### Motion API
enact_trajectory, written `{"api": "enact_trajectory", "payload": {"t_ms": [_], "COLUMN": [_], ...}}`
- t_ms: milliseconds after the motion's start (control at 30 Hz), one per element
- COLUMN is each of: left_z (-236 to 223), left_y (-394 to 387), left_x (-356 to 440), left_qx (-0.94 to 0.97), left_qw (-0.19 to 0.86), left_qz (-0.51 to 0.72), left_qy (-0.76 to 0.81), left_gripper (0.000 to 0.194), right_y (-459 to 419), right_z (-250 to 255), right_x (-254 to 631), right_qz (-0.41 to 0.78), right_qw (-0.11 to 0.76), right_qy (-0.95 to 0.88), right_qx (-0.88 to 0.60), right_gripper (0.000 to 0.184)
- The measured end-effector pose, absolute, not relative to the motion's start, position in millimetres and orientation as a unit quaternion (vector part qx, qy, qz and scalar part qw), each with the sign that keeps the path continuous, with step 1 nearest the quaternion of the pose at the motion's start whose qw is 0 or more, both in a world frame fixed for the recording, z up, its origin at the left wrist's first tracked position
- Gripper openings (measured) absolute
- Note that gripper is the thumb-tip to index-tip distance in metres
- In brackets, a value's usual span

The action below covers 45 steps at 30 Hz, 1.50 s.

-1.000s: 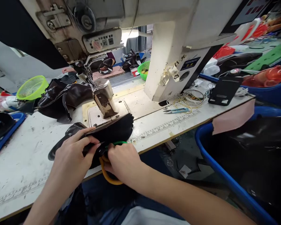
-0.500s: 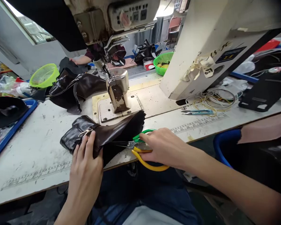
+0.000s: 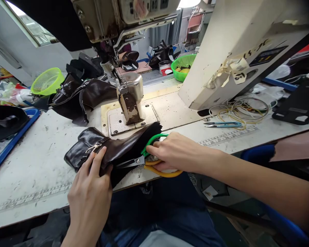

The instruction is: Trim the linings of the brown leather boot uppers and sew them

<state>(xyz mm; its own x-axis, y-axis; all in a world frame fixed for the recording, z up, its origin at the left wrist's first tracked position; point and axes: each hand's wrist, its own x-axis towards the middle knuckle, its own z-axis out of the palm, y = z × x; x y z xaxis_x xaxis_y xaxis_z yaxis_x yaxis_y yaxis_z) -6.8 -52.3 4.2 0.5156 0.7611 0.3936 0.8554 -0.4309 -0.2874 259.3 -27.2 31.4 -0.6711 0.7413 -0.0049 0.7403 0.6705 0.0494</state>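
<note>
On the table's front part lies a dark brown leather boot upper (image 3: 123, 144) with a strap and a metal buckle (image 3: 92, 148). My left hand (image 3: 91, 192) holds it down, its fingers over the leather beside the buckle and its thumb near the lower edge. My right hand (image 3: 175, 152) grips scissors (image 3: 137, 161) with one green and one yellow handle loop. Their blades point left against the upper's dark inner side, and the tips are hidden there. Right behind the upper stands the sewing machine's metal post (image 3: 131, 97).
More dark leather uppers (image 3: 98, 94) lie at the back left, near a yellow-green basket (image 3: 47, 81). Blue thread snips (image 3: 224, 125) and tangled cord (image 3: 240, 109) lie to the right. The machine's pale column (image 3: 216, 51) rises behind them. A green bowl (image 3: 180, 65) stands further back.
The scissors and my right hand have shifted slightly up and left along the upper. My left hand stays on the leather. A co-worker's hand at the back left has gone from view.
</note>
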Motion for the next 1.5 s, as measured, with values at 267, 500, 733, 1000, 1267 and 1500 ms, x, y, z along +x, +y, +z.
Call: {"api": "enact_trajectory", "payload": {"t_ms": [267, 500, 733, 1000, 1267, 1500], "left_z": [4.4, -0.7, -2.3, 3.1, 7.5, 14.6], "left_y": [-51.7, -54.3, -53.3, -48.9, -44.5, -43.6], "left_x": [-9.1, -12.1, -11.8, -9.3, -8.5, -12.7], "left_qx": [-0.851, -0.854, -0.855, -0.850, -0.836, -0.826], "left_qw": [0.231, 0.225, 0.215, 0.219, 0.226, 0.179], "left_qz": [-0.103, -0.106, -0.108, -0.123, -0.117, -0.135], "left_qy": [-0.461, -0.458, -0.459, -0.463, -0.487, -0.518], "left_gripper": [0.029, 0.029, 0.023, 0.024, 0.024, 0.027], "right_y": [-50.0, -71.8, -73.7, -89.2, -89.0, -70.9], "right_z": [33.7, 15.9, 6.6, 4.3, 8.9, 4.1], "right_x": [249.7, 251.5, 240.6, 212.9, 177.5, 133.1], "right_qz": [0.080, 0.047, 0.032, -0.035, -0.133, -0.157], "right_qw": [0.054, -0.069, -0.056, -0.025, -0.051, -0.099], "right_qy": [0.911, 0.868, 0.865, 0.831, 0.779, 0.783], "right_qx": [0.400, 0.490, 0.498, 0.555, 0.610, 0.594], "right_gripper": [0.006, 0.026, 0.026, 0.029, 0.019, 0.016]}}
